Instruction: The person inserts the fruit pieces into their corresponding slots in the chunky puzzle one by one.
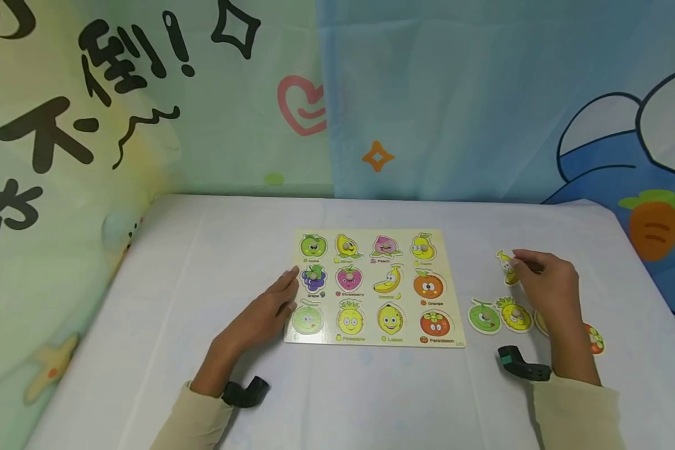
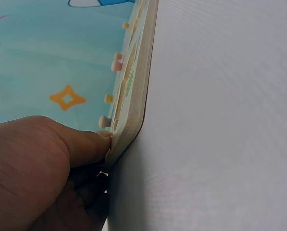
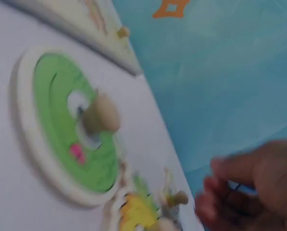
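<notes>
A wooden fruit puzzle board (image 1: 371,342) lies flat in the middle of the white table. Its top row, the grape and the strawberry carry pegged pieces. My left hand (image 1: 289,286) rests with straight fingers against the board's left edge; in the left wrist view the thumb (image 2: 88,144) presses the board's rim (image 2: 136,101). To the right of the board, my right hand (image 1: 520,259) pinches a yellow banana piece (image 1: 507,267). A green melon piece (image 1: 484,317) (image 3: 61,120) and a pineapple piece (image 1: 515,314) (image 3: 138,211) lie just in front of that hand (image 3: 239,192).
More loose pieces are partly hidden under my right wrist, one of them red and orange (image 1: 595,340). Printed curtains (image 1: 427,112) hang behind the table and along its left side. Bare tablecloth (image 1: 202,262) stretches to the left of the board and in front of it.
</notes>
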Demonstrator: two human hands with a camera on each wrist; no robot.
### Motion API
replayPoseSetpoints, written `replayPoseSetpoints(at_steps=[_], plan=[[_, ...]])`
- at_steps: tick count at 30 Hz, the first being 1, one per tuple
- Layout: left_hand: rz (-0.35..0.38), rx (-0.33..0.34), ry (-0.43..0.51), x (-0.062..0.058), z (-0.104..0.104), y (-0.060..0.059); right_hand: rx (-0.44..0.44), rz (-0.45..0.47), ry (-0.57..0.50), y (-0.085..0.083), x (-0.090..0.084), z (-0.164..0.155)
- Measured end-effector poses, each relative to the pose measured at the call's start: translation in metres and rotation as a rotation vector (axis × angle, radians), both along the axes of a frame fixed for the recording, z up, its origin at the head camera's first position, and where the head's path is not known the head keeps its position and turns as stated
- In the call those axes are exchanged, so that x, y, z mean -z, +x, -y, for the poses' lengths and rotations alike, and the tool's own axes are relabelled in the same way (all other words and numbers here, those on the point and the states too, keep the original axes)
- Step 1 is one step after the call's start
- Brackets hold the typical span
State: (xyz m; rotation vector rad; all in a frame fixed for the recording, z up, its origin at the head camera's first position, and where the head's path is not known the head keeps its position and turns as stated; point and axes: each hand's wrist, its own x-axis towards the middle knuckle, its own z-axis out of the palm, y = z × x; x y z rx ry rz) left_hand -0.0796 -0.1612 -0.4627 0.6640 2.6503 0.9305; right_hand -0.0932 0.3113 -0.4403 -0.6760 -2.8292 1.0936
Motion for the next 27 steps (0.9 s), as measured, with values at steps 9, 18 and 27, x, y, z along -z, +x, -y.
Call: replayPoseSetpoints(at_steps=[9, 18, 27], plan=[[0.010, 0.000, -0.011, -0.001, 0.000, 0.000, -0.006, 0.074, 0.044, -0.005, 0.010, -0.007], [0.023, -0.011, -0.025, -0.001, 0.002, -0.001, -0.055, 0.097, 0.066, -0.010, 0.012, -0.004], [0.020, -0.002, -0.027, 0.003, 0.001, -0.002, -0.124, 0.086, 0.126, -0.012, 0.015, -0.005]])
